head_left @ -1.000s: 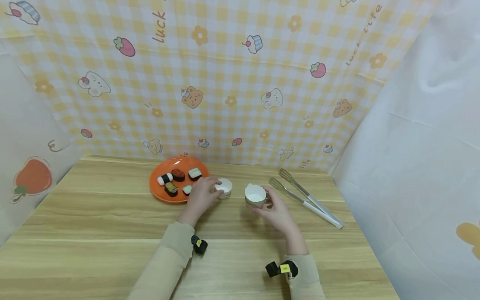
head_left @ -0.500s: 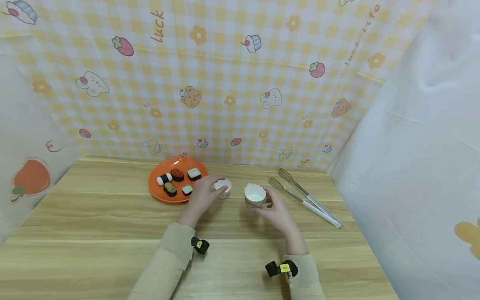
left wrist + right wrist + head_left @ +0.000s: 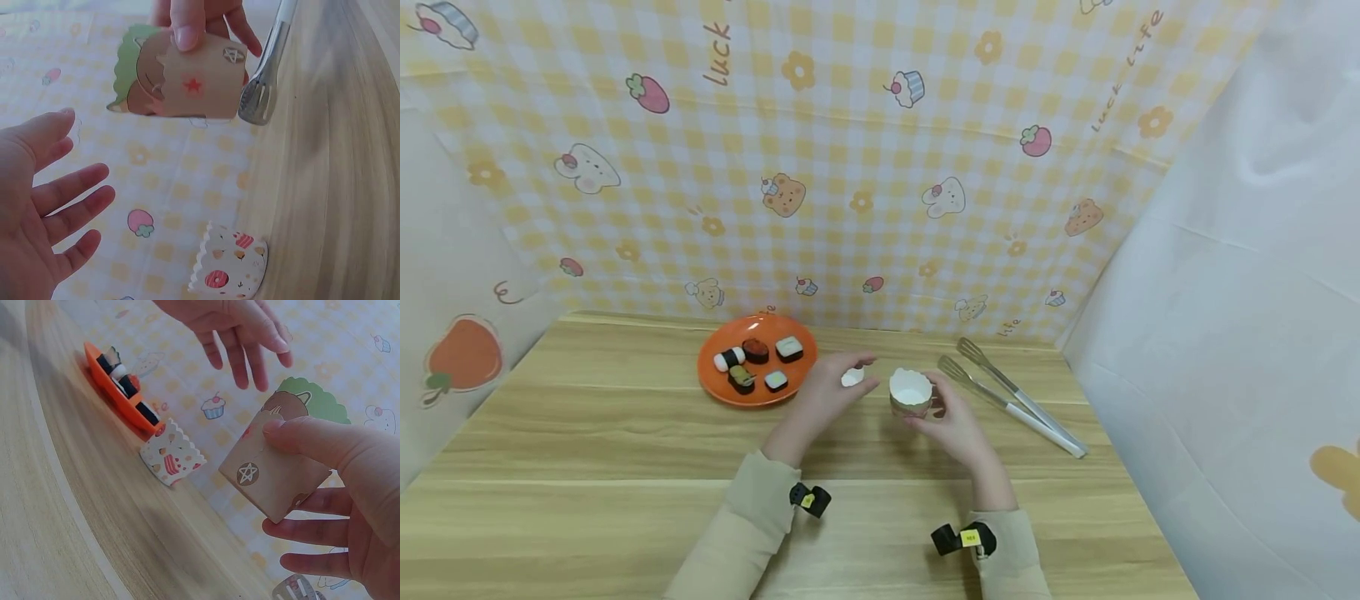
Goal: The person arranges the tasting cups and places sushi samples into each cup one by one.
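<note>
My right hand holds a paper cupcake cup, brown and green outside with a scalloped rim and white inside, raised off the table. In the right wrist view, the thumb presses its side. To its left my left hand hovers with fingers spread, holding nothing; the left wrist view shows a gap between its fingers and the brown cup. A second cupcake cup, white with cake and doughnut prints, stands upright on the table. In the head view the left hand partly hides this white cup.
An orange oval plate with several toy sushi pieces lies left of the white cup. Metal tongs rest on the table to the right. A yellow checked cloth hangs behind the wooden table.
My left hand has moved right and away from the white cup, towards the brown cup. The right hand and its cup have stayed in place.
</note>
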Action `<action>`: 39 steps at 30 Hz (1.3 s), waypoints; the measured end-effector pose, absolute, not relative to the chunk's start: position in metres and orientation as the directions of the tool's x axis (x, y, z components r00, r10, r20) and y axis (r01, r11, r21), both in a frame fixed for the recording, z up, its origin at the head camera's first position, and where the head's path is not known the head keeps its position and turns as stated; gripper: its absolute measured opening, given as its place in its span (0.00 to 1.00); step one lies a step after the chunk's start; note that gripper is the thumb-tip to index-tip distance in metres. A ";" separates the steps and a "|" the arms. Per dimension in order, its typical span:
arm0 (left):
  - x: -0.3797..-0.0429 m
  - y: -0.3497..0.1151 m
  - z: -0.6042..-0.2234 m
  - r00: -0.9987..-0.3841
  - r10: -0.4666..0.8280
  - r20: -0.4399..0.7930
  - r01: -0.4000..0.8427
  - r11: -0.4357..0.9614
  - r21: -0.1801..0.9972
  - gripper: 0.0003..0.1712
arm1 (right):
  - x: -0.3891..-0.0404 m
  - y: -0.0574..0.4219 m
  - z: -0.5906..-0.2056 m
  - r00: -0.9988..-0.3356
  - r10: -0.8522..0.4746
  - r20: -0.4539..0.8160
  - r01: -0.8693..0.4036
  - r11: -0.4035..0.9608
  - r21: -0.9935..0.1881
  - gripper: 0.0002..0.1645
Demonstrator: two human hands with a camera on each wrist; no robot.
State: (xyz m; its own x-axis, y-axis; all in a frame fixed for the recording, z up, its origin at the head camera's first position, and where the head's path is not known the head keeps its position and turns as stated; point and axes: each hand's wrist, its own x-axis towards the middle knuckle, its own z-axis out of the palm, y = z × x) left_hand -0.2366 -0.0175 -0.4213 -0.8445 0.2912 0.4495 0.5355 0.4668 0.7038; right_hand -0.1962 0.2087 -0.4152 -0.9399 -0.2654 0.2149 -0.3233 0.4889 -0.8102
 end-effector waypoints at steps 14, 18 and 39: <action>-0.226 -0.005 -0.423 -0.756 0.365 0.543 0.654 0.433 0.620 0.21 | -0.215 0.222 -0.450 -0.939 -0.250 0.235 -0.331 0.485 -0.810 0.40; -0.224 -0.002 -0.425 -0.754 0.365 0.546 0.656 0.421 0.626 0.20 | -0.214 0.221 -0.449 -0.939 -0.246 0.239 -0.333 0.487 -0.807 0.40; -0.221 0.008 -0.439 -0.721 0.354 0.596 0.689 0.462 0.558 0.13 | -0.195 0.209 -0.416 -0.927 -0.281 0.249 -0.360 0.481 -0.799 0.39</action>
